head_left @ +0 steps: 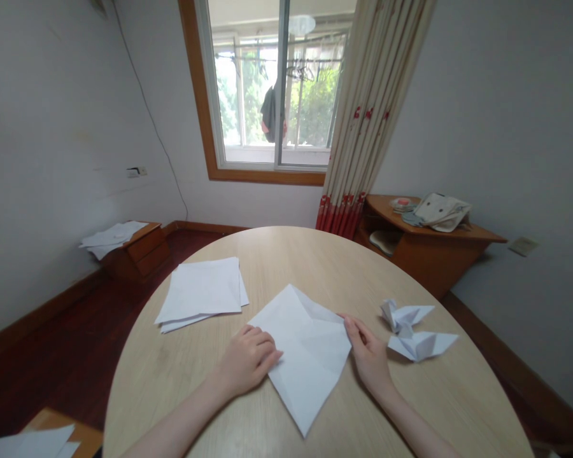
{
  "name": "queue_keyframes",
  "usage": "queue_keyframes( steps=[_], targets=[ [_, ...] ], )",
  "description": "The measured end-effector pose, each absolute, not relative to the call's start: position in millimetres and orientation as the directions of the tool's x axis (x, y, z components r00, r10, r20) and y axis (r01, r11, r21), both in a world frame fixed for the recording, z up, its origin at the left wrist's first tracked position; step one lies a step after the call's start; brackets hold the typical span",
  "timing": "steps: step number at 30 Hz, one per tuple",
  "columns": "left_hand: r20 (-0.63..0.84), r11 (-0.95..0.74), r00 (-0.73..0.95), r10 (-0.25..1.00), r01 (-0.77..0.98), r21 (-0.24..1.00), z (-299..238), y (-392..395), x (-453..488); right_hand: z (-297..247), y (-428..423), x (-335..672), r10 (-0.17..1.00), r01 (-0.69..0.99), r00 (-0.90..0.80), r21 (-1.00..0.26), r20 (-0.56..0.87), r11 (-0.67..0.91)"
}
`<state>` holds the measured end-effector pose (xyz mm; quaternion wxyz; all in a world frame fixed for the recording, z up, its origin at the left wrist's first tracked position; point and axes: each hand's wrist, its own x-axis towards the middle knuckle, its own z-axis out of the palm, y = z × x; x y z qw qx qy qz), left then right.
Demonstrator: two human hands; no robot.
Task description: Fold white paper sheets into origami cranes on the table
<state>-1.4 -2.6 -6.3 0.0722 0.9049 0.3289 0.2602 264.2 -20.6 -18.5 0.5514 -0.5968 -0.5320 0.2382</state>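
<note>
Seemingly done: two folded white-paper figures [423, 346] | Unfinished: pinching creased white paper square [308, 359] with right fingers [355, 333], resting curled left fingers [261, 343] there, grip unclear | Probably remaining: flat white-paper stack [207, 286]

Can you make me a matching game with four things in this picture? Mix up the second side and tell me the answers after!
1. Creased sheet
2. Paper stack
3. Folded paper shapes
4. Curtain

A. On the right side of the round table
B. Cream with red near the bottom
C. Touched by the left hand and the right hand
D. On the left side of the table

Pairs: 1-C, 2-D, 3-A, 4-B
</note>
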Motion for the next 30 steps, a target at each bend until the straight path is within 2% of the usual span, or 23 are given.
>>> queue_keyframes(
  steps=[5,12,17,19,22,26,30],
  targets=[
    [0.31,-0.716,0.647,0.697,0.604,0.35,-7,-4,0,-19,-24,263,0.891,0.462,0.286,-0.865,0.353,0.194],
    [0.207,-0.753,0.744,0.636,0.538,0.379,-8,-5,-3,-23,-22,268,0.858,0.574,0.246,-0.781,0.451,0.246],
    [0.23,-0.767,0.751,0.619,0.515,0.382,-13,-2,-5,-28,-16,272,0.759,0.675,0.067,-0.589,0.648,0.444],
    [0.244,-0.771,0.749,0.616,0.509,0.382,-15,0,-6,-30,-15,273,0.733,0.733,-0.021,-0.488,0.68,0.474],
    [0.261,-0.785,0.758,0.598,0.489,0.379,-21,3,-7,-32,-14,273,0.742,0.805,-0.174,-0.341,0.647,0.486],
    [0.276,-0.797,0.774,0.57,0.438,0.416,-31,8,-11,-35,-14,274,0.772,0.833,-0.385,-0.169,0.506,0.526],
    [0.264,-0.761,0.763,0.591,0.418,0.495,-38,11,-13,-37,-15,275,0.779,0.789,-0.504,-0.167,0.373,0.591]
  ],
)
